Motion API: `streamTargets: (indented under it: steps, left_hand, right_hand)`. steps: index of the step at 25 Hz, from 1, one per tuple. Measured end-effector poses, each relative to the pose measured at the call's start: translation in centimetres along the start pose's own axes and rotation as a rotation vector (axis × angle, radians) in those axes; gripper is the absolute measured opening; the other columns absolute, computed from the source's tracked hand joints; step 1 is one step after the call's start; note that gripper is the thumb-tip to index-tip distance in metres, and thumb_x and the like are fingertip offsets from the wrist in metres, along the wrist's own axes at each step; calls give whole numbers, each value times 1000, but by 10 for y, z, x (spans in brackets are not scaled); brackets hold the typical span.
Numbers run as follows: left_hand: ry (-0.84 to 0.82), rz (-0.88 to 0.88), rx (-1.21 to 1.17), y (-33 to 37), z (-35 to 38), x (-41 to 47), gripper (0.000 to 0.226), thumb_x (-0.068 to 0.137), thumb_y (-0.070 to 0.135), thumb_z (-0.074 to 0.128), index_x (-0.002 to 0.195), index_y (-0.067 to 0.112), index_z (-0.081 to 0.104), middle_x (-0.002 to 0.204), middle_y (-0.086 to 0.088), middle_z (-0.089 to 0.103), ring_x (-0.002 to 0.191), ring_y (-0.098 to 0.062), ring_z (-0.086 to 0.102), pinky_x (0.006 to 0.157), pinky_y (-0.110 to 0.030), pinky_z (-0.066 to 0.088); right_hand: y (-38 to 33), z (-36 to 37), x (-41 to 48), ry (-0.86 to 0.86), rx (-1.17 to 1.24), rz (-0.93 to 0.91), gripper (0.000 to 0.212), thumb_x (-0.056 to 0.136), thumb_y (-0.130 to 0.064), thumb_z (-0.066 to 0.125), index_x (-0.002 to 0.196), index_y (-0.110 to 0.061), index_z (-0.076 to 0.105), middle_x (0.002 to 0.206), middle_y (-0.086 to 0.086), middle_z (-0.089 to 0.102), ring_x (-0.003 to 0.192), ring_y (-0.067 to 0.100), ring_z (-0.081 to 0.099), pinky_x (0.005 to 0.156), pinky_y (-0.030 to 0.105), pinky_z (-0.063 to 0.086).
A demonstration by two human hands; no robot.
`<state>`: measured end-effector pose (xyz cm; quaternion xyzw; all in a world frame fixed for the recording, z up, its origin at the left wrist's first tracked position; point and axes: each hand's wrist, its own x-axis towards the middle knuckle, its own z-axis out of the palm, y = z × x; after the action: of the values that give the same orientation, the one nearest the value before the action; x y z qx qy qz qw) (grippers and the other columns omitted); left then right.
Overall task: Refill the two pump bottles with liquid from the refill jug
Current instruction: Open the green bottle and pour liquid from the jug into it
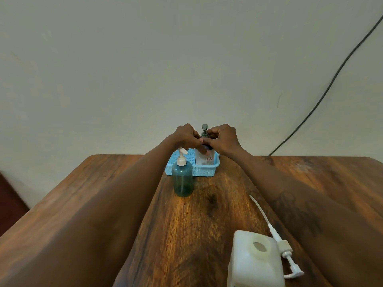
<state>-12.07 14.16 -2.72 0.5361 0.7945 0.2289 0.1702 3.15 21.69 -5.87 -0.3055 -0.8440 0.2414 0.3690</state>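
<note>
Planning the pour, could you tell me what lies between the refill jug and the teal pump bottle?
In the head view, only bare wooden table separates refill jug and teal pump bottle; the loose pump lies aside.

Our left hand (185, 137) and right hand (224, 139) hid the shoulder of the white pump bottle (204, 159); the bottom edge cut off the refill jug (255, 264).

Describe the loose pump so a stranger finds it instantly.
On the brown wooden table, find the white plastic refill jug nearest the camera. Flat beside it lies the white pump with a long thin tube, the only pump off a bottle.
</note>
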Motion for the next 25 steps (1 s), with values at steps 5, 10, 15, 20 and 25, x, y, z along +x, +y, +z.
streamTargets:
  steps: [5,10,15,20,25]
  left_hand:
    - [-56,-14,60,0,1,0,53,73,35,93,119,14,76,106,-6,75,85,-12,69,83,-34,64]
    - [-85,-46,-126,-4,-11,-13,66,74,34,92,131,11,67,116,-4,72,90,-10,70,72,-26,60]
    - [89,-66,-500,-27,-23,-46,56,85,42,82,130,13,66,120,-2,68,110,-23,69,88,-37,59]
    - [199,-85,-689,-65,-12,-96,24,96,11,70,120,13,73,134,-4,67,113,-20,67,92,-38,62]
    - [42,-84,-693,-75,6,-132,48,90,3,64,136,18,64,137,-8,61,115,-21,62,87,-30,59]
  right_hand:
    - [3,5,-6,12,23,29,48,72,-33,91,110,-8,77,100,8,78,83,10,68,75,18,54]
    - [-4,-1,-6,-71,-29,71,51,73,-37,89,115,-10,75,107,4,76,96,15,71,81,22,56]
    - [-24,-23,-19,130,45,12,33,76,-28,87,105,-13,77,94,-6,74,82,5,70,81,26,61]
    - [-71,-22,-43,-95,76,-117,36,80,-42,83,104,-16,78,95,-6,77,79,1,70,67,12,56]
    - [-90,7,-56,-340,-101,-153,64,72,-58,83,123,-22,69,116,-7,71,90,6,69,82,27,59]
